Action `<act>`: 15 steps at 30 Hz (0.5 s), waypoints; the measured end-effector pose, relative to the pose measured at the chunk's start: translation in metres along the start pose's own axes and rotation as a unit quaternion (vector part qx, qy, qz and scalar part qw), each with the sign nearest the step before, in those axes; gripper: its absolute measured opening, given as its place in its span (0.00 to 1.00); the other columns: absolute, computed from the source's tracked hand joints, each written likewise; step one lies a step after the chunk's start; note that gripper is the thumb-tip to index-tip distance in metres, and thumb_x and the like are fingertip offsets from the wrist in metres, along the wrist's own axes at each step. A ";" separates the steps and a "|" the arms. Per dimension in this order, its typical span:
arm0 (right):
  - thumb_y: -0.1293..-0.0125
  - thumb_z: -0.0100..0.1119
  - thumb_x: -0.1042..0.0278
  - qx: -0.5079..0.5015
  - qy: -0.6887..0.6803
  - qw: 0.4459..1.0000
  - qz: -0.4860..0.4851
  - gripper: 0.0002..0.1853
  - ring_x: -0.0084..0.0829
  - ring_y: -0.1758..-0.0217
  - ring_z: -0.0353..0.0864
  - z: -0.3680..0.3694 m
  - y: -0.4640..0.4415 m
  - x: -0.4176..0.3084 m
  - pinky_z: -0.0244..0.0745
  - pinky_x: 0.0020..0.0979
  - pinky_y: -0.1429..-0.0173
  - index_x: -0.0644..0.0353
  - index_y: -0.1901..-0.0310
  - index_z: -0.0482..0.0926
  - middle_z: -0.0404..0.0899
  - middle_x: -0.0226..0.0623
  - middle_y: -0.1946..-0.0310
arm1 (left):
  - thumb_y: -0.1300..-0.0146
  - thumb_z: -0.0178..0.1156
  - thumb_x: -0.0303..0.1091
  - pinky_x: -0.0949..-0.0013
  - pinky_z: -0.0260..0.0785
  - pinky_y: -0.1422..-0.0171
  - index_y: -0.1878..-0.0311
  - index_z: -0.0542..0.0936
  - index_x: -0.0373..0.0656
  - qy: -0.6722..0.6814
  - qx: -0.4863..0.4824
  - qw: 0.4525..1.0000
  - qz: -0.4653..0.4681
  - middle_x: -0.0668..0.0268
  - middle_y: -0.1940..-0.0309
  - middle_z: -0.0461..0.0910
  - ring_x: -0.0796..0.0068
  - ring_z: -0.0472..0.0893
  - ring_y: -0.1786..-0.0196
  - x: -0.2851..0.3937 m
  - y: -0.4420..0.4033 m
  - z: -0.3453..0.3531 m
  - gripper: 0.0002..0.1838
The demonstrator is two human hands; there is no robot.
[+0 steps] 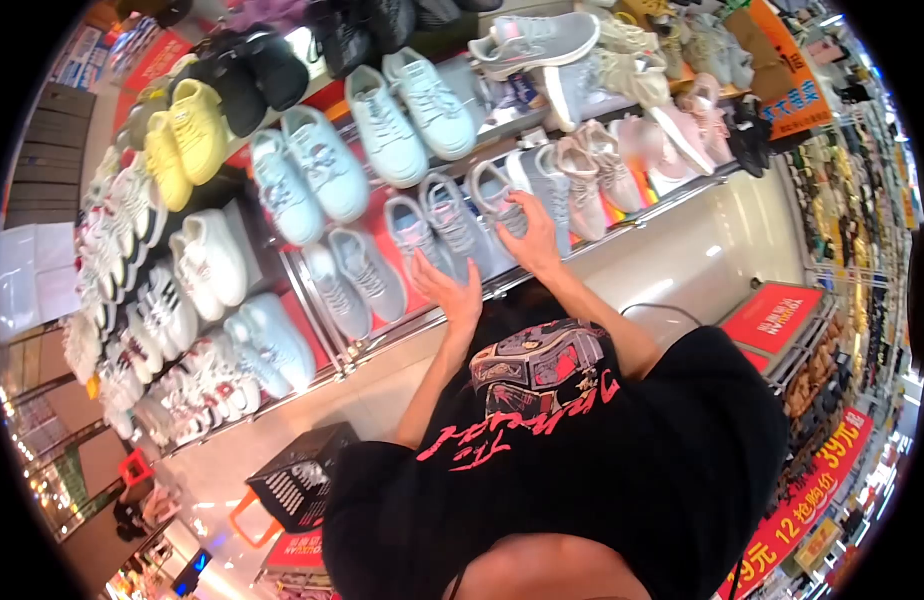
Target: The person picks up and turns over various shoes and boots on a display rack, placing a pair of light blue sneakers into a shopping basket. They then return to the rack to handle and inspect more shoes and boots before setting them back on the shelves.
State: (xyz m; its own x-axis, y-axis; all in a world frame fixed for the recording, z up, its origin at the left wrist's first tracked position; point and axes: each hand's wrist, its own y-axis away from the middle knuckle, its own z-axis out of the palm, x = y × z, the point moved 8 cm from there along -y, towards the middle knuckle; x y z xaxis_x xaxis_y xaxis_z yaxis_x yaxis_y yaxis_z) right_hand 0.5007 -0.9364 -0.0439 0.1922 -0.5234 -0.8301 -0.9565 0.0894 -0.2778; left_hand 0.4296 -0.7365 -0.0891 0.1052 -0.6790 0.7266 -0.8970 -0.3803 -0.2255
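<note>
My left hand [449, 290], its thumb and fingers apart, rests against the near ends of a grey pair with pink tongues, the left shoe [412, 232] and the right shoe [454, 222]. To its right, my right hand [532, 240] has its thumb and bent fingers on either side of a grey shoe [495, 197] and touches it. Another grey shoe [545, 185] stands just beyond that hand. Left of my left hand is a lighter grey pair [367, 272] on the same front row.
Pale blue shoes [387, 125], yellow shoes [187, 140], white shoes [210, 260] and pink shoes [597, 165] fill the rack around my hands. A metal rail [632, 232] edges it. A black basket [302, 480] with an orange handle stands lower left. A red sign [777, 318] is at right.
</note>
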 end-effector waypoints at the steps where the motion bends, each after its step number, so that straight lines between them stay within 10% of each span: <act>1: 0.45 0.71 0.71 -0.002 0.015 1.000 -0.003 0.24 0.49 0.38 0.77 -0.013 -0.001 0.003 0.72 0.42 0.34 0.62 0.45 0.77 0.78 0.47 0.42 | 0.44 0.72 0.38 0.41 0.41 0.19 0.20 0.49 0.33 0.014 -0.002 1.000 -0.005 0.40 0.27 0.56 0.39 0.55 0.23 0.008 -0.001 0.006 0.55; 15: 0.47 0.72 0.71 0.151 0.066 0.979 0.122 0.26 0.47 0.41 0.79 -0.182 -0.050 0.154 0.74 0.43 0.38 0.63 0.45 0.77 0.79 0.46 0.46 | 0.42 0.68 0.25 0.60 0.75 0.40 0.22 0.56 0.39 0.268 -0.213 0.936 0.084 0.51 0.38 0.65 0.60 0.76 0.43 0.187 -0.007 0.128 0.46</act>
State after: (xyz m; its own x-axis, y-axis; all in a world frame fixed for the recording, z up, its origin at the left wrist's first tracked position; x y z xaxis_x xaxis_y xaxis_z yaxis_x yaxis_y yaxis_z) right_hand 0.5385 -1.1759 -0.0701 -0.0837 -0.5586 -0.8252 -0.8576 0.4621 -0.2259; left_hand 0.5108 -0.9411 -0.0341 -0.1805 -0.2513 0.9509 -0.9834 0.0648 -0.1695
